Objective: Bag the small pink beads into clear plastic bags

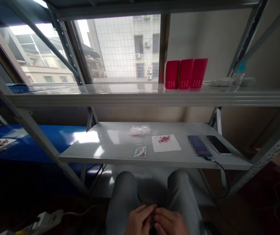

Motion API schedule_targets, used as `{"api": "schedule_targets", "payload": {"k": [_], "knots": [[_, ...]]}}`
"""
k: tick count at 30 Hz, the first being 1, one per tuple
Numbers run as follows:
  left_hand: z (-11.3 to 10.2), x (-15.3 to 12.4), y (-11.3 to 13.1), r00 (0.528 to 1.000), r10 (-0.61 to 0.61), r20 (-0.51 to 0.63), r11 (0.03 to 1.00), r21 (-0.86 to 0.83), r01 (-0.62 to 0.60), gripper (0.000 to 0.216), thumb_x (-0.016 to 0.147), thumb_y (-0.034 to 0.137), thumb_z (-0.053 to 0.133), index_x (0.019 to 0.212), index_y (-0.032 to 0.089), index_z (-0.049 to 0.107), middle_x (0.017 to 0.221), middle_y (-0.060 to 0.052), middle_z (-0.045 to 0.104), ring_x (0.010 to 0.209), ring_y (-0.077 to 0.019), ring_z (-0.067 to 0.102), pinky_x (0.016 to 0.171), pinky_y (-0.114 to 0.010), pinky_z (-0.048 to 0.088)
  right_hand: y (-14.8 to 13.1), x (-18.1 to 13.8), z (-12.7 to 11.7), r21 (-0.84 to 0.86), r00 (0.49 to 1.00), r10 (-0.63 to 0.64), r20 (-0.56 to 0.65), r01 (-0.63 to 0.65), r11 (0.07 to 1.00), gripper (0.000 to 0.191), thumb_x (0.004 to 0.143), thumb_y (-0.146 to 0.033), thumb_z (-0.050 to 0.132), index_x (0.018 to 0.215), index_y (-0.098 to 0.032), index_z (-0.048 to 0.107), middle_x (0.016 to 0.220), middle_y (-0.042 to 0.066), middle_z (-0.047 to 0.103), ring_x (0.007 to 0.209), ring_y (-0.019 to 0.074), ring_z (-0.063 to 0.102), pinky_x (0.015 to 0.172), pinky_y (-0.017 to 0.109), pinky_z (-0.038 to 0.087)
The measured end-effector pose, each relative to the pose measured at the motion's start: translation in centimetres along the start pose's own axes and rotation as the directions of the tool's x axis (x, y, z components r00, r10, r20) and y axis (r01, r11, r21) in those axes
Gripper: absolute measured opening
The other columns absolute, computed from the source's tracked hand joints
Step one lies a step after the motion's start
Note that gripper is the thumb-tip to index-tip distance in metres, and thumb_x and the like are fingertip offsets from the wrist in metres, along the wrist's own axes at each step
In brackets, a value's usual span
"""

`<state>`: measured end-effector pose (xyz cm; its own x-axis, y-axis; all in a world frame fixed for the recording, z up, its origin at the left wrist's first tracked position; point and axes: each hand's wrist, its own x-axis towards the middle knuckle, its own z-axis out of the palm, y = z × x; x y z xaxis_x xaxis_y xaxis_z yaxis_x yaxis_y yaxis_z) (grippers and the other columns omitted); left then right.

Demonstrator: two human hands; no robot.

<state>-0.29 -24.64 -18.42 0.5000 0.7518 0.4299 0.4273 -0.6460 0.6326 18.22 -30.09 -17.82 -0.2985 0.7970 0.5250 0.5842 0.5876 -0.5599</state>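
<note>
My left hand [141, 219] and right hand [169, 223] rest together in my lap, fingertips touching; I cannot tell whether they grip anything; on the grey shelf [110, 143] ahead lie a small bag [140, 151], a white sheet [166, 143] with pink beads [164, 139], and a phone [219, 145].

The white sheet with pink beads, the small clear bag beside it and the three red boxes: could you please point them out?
White sheet [169, 147]: head view, bare lower part.
Small clear bag [140, 151]: head view, middle.
Red boxes [186, 74]: head view, front of the middle box.
</note>
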Motion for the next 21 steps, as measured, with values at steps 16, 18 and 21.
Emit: {"api": "schedule_targets", "payload": {"k": [16, 18, 21], "knots": [[-2.6, 1.0, 2.3, 0.976, -0.196, 0.093, 0.957, -0.198, 0.211, 0.033, 0.097, 0.022, 0.051, 0.110, 0.032, 0.080, 0.107, -0.002, 0.085, 0.098, -0.0217, 0.080, 0.089, -0.029, 0.063, -1.7, 0.5, -0.5, -0.100, 0.995, -0.050, 0.085, 0.058, 0.993, 0.042, 0.095, -0.008, 0.047, 0.134, -0.022, 0.054, 0.132, 0.011, 0.070, 0.116, 0.0205, 0.072, 0.097, 0.029, 0.061], [-2.8, 1.0, 2.6, 0.978, -0.185, 0.097, 0.964, -0.177, 0.200, 0.033, 0.098, 0.022, 0.050, 0.111, 0.031, 0.079, 0.108, -0.002, 0.085, 0.099, -0.0215, 0.080, 0.090, -0.028, 0.062, -2.0, 0.4, -0.8, -0.109, 0.994, -0.033, 0.108, 0.045, 0.993, 0.041, 0.093, -0.006, 0.047, 0.130, -0.022, 0.056, 0.125, 0.011, 0.072, 0.108, 0.0208, 0.073, 0.091, 0.030, 0.062], [-3.2, 1.0, 3.2, 0.981, -0.158, 0.114, 0.975, -0.137, 0.173, 0.035, 0.098, 0.019, 0.047, 0.111, 0.030, 0.077, 0.106, -0.003, 0.084, 0.096, -0.0208, 0.080, 0.088, -0.028, 0.062, -2.3, 0.5, -0.9, -0.156, 0.986, -0.012, 0.169, 0.039, 0.987, 0.034, 0.089, -0.005, 0.048, 0.115, -0.021, 0.062, 0.110, 0.007, 0.073, 0.095, 0.0207, 0.073, 0.082, 0.030, 0.062]]}}
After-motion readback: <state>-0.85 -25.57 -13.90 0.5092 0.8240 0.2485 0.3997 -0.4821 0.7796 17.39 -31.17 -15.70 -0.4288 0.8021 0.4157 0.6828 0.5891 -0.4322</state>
